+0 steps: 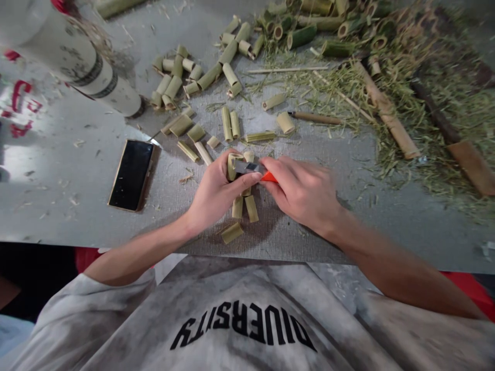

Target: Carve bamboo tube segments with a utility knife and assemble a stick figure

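My left hand [216, 190] is closed around a short piece of bamboo [231, 167], its thumb reaching toward the knife. In my right hand [303, 190] is a utility knife [269, 177] with an orange handle. Its flat metal blade lies against the bamboo piece's near side, close to my left thumb. Below the hands, a few split bamboo pieces [251, 208] rest on the grey table [162, 226], and another split piece [232, 233] lies nearer the table edge. Part of the held bamboo is hidden by my fingers.
A phone [131, 175] lies to the left, with a patterned cylinder [112, 87] behind it. Several cut bamboo tubes [209, 77] lie farther back. Green shavings [386, 118] cover the right side, around a wooden-handled tool [386, 113] and a dark blade [436, 111]. A thin wooden-handled tool [317, 118] lies ahead.
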A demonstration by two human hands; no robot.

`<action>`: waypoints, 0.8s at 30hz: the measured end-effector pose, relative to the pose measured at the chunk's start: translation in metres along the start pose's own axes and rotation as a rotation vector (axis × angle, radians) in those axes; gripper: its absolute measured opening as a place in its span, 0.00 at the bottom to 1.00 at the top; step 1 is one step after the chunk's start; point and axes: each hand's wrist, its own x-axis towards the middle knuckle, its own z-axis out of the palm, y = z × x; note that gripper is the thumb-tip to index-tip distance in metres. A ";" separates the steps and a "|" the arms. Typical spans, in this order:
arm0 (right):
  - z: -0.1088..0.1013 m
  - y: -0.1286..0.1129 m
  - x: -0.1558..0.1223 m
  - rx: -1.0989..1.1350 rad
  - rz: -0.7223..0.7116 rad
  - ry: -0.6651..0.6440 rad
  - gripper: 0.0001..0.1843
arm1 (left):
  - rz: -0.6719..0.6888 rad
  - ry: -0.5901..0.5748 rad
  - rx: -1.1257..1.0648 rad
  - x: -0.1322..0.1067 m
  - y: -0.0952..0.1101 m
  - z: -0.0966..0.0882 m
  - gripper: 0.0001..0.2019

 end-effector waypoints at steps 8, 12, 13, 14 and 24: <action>-0.007 0.000 0.000 0.065 0.104 0.061 0.18 | 0.033 0.055 0.031 -0.002 -0.004 -0.001 0.23; -0.013 0.005 0.001 0.080 0.153 0.064 0.17 | 0.054 0.030 -0.044 0.002 -0.004 -0.004 0.20; -0.013 0.006 0.001 0.085 0.151 0.068 0.18 | 0.048 0.014 -0.066 0.003 -0.003 -0.004 0.20; -0.012 0.007 0.001 0.091 0.145 0.068 0.18 | 0.038 -0.004 -0.091 0.003 -0.002 -0.004 0.20; 0.000 0.005 0.002 0.111 -0.058 0.014 0.16 | -0.036 -0.058 -0.206 0.004 0.005 -0.002 0.25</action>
